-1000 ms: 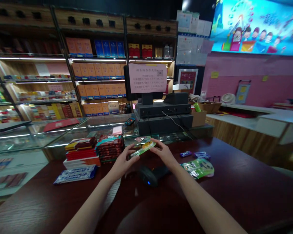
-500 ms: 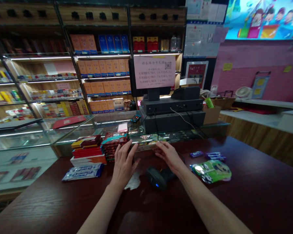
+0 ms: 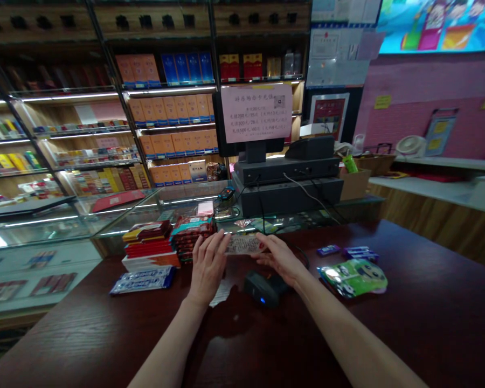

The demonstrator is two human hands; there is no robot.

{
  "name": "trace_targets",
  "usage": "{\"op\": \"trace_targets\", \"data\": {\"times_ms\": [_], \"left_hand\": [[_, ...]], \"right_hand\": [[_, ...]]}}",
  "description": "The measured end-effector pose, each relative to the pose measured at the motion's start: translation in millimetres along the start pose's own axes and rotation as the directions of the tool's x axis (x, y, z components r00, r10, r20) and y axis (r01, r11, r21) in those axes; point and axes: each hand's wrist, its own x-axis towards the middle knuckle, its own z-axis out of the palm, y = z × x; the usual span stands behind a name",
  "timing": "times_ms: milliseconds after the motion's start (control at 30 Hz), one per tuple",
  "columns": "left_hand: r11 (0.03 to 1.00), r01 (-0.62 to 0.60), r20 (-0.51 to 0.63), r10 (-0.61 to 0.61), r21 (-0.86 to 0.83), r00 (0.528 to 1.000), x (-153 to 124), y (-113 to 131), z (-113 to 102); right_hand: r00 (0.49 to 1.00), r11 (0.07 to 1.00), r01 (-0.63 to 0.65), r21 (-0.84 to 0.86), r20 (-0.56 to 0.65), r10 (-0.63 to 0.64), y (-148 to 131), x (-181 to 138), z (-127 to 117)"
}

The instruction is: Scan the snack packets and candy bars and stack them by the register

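Between my two hands a narrow pale packet (image 3: 244, 244) with dark printed text is held up lengthwise above the table. My left hand (image 3: 208, 262) grips its left end, fingers together. At the other end, the fingers of my right hand (image 3: 280, 257) pinch it near a small red mark. Below lies a black barcode scanner (image 3: 262, 289) with a blue light lit, close under my right wrist. Just left of my left hand stands a pile of brown and teal snack packs (image 3: 189, 237). Beside that is a stack of red and yellow boxes (image 3: 149, 245).
Blue-and-white packets (image 3: 143, 280) lie at the left of the dark table (image 3: 84, 323). To the right are a green pouch (image 3: 354, 277) and small purple packs (image 3: 361, 253). A black cash-register terminal (image 3: 286, 172) and glass counter stand behind, with stocked shelves beyond.
The packet has come up into clear view between my hands. My left hand's spread fingers have drawn together on its left end. The camera view has shifted slightly.
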Motion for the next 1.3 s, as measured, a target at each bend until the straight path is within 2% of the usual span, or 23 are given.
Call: {"op": "trace_targets", "data": {"times_ms": [167, 433, 633, 733, 833, 967, 1100, 1167, 1300], "left_hand": [[1.000, -0.018, -0.050, 0.019, 0.005, 0.999, 0.6, -2.6, -3.0], [0.999, 0.049, -0.080, -0.047, 0.019, 0.996, 1.8, -4.3, -10.3], [0.995, 0.099, -0.078, -0.097, 0.022, 0.992, 1.7, -6.4, -18.9], [0.994, 0.108, -0.072, -0.106, 0.029, 0.992, 0.2, -6.1, -20.4], [0.992, 0.119, -0.049, -0.117, 0.032, 0.992, -2.4, -5.7, -19.9], [0.992, 0.120, -0.034, -0.119, 0.029, 0.992, -4.8, -6.1, -18.7], [0.992, 0.126, -0.026, -0.126, 0.022, 0.992, -6.1, -6.8, -17.9], [0.991, 0.132, -0.023, -0.131, 0.025, 0.991, -6.9, -6.8, -17.7], [0.987, 0.154, -0.031, -0.153, 0.033, 0.988, -8.5, -7.0, -17.6]], "right_hand": [[0.999, 0.998, 0.035, -0.051, 0.026, -0.034, -3.6, -2.0, -5.3], [0.994, 0.993, 0.104, -0.060, 0.050, -0.101, -6.6, -3.1, -15.0], [0.981, 0.951, 0.178, -0.254, -0.029, -0.192, -3.4, 2.0, -31.9], [0.966, 0.906, 0.234, -0.353, -0.023, -0.259, -2.3, 6.0, -42.5], [0.951, 0.833, 0.293, -0.470, 0.053, -0.305, -2.5, 9.0, -52.8], [0.917, 0.678, 0.396, -0.619, 0.222, -0.332, -6.0, 2.5, -65.9], [0.875, 0.590, 0.475, -0.653, 0.424, -0.235, -8.7, -20.7, -75.4], [0.857, 0.529, 0.497, -0.688, 0.483, -0.178, -6.6, -32.8, -78.0], [0.853, 0.293, 0.517, -0.805, 0.513, -0.097, 2.8, -44.4, -79.3]]}}
